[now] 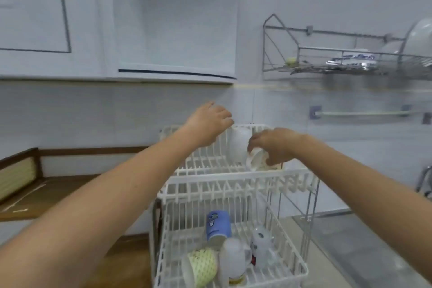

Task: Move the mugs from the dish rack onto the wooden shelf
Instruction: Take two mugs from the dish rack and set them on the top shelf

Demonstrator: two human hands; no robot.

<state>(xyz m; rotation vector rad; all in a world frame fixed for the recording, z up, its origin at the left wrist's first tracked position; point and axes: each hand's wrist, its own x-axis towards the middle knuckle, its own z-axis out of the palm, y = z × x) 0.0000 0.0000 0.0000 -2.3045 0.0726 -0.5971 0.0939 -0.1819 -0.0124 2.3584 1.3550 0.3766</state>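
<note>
Mugs (238, 145) at dish rack (233, 180) edge

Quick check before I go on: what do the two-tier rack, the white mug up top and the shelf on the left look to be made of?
Two-tier rack: white coated wire or plastic, judging by its thick, matte white bars; which one is unclear.
White mug: probably glazed ceramic, smooth and opaque, though blur leaves it open.
Shelf: wood, brown with a slight sheen, likely varnished.
</note>
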